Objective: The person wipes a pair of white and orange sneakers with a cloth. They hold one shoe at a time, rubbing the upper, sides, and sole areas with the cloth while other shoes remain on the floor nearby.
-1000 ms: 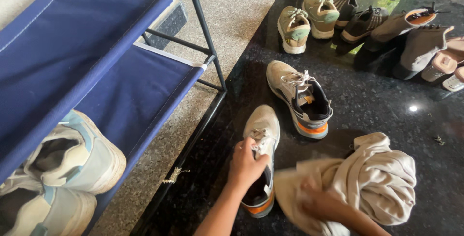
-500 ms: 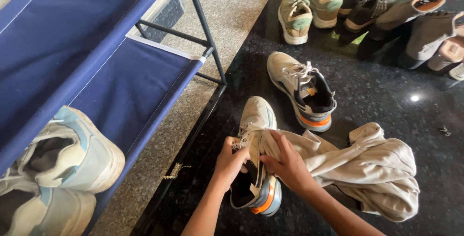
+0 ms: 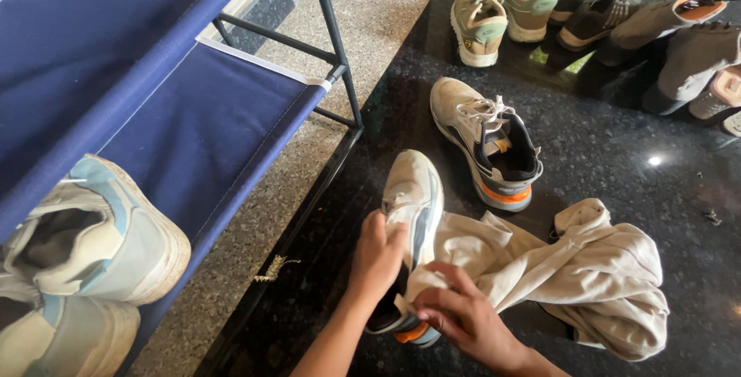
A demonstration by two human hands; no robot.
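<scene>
The left hand (image 3: 378, 257) grips the sneaker (image 3: 411, 223) by its collar, tilting it on its side over the dark floor (image 3: 617, 161). The right hand (image 3: 463, 315) is closed on a bunched fold of the cloth (image 3: 571, 277), pressed to the sneaker's side. The sneaker looks light and fairly stiff, best held at collar or heel; the cloth is soft and limp. Its mate (image 3: 486, 142) lies just beyond, the rack (image 3: 231, 107) to the left.
</scene>
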